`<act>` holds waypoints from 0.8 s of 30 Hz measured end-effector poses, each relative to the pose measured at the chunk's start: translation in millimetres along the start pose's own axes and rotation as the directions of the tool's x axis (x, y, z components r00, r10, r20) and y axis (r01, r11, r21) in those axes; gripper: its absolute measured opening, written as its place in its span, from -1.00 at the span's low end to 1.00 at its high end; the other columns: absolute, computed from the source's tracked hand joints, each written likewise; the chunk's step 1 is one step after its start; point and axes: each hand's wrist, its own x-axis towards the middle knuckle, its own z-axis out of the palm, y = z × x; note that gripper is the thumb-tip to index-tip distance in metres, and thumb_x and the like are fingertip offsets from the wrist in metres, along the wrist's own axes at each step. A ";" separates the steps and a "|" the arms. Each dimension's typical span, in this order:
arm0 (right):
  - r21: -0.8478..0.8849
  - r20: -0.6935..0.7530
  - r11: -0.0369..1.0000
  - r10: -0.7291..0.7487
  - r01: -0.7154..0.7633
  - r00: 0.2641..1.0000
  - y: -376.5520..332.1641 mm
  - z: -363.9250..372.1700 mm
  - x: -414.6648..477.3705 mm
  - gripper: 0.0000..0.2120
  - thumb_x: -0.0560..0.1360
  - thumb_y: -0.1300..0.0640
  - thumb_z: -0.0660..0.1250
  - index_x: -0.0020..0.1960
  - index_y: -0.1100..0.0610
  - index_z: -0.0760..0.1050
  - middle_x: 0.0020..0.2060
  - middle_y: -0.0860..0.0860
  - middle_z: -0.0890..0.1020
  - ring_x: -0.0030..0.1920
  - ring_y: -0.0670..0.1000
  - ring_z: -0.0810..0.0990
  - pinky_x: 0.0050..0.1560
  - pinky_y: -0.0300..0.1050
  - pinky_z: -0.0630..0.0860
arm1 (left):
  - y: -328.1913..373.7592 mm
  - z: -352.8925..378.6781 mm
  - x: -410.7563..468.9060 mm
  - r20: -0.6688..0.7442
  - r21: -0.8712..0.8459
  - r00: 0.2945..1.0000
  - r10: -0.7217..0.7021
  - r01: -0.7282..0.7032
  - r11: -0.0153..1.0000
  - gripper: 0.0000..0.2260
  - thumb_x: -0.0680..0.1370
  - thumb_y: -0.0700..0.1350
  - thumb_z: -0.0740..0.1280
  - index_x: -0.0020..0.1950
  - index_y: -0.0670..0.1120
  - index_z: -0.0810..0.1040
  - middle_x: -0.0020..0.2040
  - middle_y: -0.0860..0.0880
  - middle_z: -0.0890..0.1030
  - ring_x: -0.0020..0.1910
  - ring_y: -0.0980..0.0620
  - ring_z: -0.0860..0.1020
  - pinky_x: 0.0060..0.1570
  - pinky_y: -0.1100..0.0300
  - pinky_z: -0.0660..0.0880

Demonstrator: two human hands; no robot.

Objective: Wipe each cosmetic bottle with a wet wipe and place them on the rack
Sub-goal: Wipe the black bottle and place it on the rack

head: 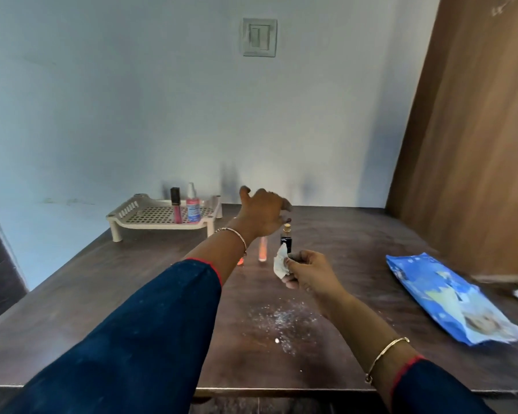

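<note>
Left hand (263, 213): centre frame, raised above the table (132, 294), fingers spread, holding nothing.
Right hand (308, 270): just below it, pinching a crumpled wet wipe (281, 261) against the base of an upright dark bottle (286, 239).
Rack (150, 225): centre left, by the wall, bearing a lip gloss (176, 210) and a spray bottle (193, 208).
Wipes pack (449, 297): right.

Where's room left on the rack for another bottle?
The rack's left half is bare; the lip gloss and spray bottle stand on its right half. The table in front of the rack is bare too. Crowded: the dark bottle and orange tube, by the left hand and right hand.
</note>
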 end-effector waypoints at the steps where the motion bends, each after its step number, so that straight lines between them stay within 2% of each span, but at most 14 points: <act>1: 0.000 -0.014 1.000 0.004 -0.004 1.000 2.3 -7.7 -0.3 -0.92 0.57 0.29 0.24 0.01 0.31 0.48 -0.30 0.12 0.56 -0.39 -0.03 0.50 -0.45 -0.33 0.49 | 4.9 7.9 2.6 0.048 0.040 0.999 0.014 -0.016 0.999 -0.72 0.57 0.09 0.20 0.27 0.20 0.49 0.24 0.08 0.53 0.33 0.01 0.36 0.34 -0.14 0.01; 4: 0.011 -0.034 1.000 0.018 -0.018 0.999 8.4 -27.3 -0.8 -0.94 0.57 0.29 0.24 -0.05 0.26 0.47 -0.30 0.11 0.58 -0.39 -0.04 0.52 -0.43 -0.33 0.50 | 13.7 27.1 8.3 0.116 0.132 0.993 0.021 -0.036 0.991 -0.73 0.60 0.03 0.15 0.28 0.19 0.47 0.24 0.09 0.55 0.28 0.01 0.43 0.30 -0.09 0.07; 7: 0.032 -0.067 0.999 0.021 -0.019 0.998 12.8 -43.3 0.1 -0.93 0.57 0.29 0.24 -0.07 0.21 0.47 -0.30 0.09 0.58 -0.39 -0.05 0.52 -0.42 -0.32 0.50 | 15.9 36.8 12.7 0.107 0.184 0.994 0.001 -0.020 0.983 -0.77 0.59 -0.01 0.19 0.20 0.15 0.52 0.18 0.10 0.59 0.18 0.02 0.50 0.21 -0.04 0.13; 13: 0.107 -0.112 0.994 0.049 -0.037 0.993 16.1 -62.3 -2.2 -0.93 0.56 0.29 0.27 -0.09 0.19 0.48 -0.23 0.11 0.61 -0.33 -0.05 0.54 -0.33 -0.25 0.53 | 21.0 34.7 10.9 0.030 0.066 1.000 -0.011 0.009 0.998 -0.88 0.52 -0.07 0.29 -0.01 0.06 0.60 -0.02 0.09 0.65 0.11 0.03 0.52 0.17 -0.01 0.10; 17: 0.103 -0.128 0.994 0.055 -0.042 0.990 11.6 -59.4 -8.9 -0.88 0.55 0.32 0.24 -0.14 0.17 0.47 -0.15 0.11 0.59 -0.20 -0.01 0.56 -0.20 -0.17 0.53 | 20.8 17.3 -3.6 -0.006 -0.005 1.000 0.013 -0.013 1.000 -0.88 0.53 -0.03 0.29 0.00 0.06 0.61 -0.01 0.10 0.65 0.10 0.05 0.53 0.14 0.00 0.10; 20: 0.122 -0.160 0.992 0.048 -0.029 0.986 9.0 -51.9 -14.1 -0.87 0.54 0.32 0.23 -0.15 0.16 0.47 -0.13 0.11 0.59 -0.15 -0.02 0.56 -0.25 -0.23 0.54 | 15.8 -0.6 -24.6 -0.009 -0.051 1.000 0.030 -0.030 0.998 -0.85 0.55 -0.01 0.28 0.05 0.05 0.62 0.03 0.11 0.65 0.12 0.06 0.52 0.17 0.02 0.11; 24: 0.177 -0.177 0.984 0.025 0.007 0.984 9.2 -32.8 -23.6 -0.88 0.54 0.34 0.24 -0.12 0.19 0.48 -0.17 0.08 0.59 -0.19 -0.07 0.57 -0.28 -0.32 0.56 | -2.5 -17.3 -59.6 0.058 -0.114 0.998 0.020 -0.013 0.993 -0.85 0.55 -0.01 0.30 0.08 0.05 0.61 0.06 0.13 0.64 0.16 0.10 0.50 0.19 0.04 0.10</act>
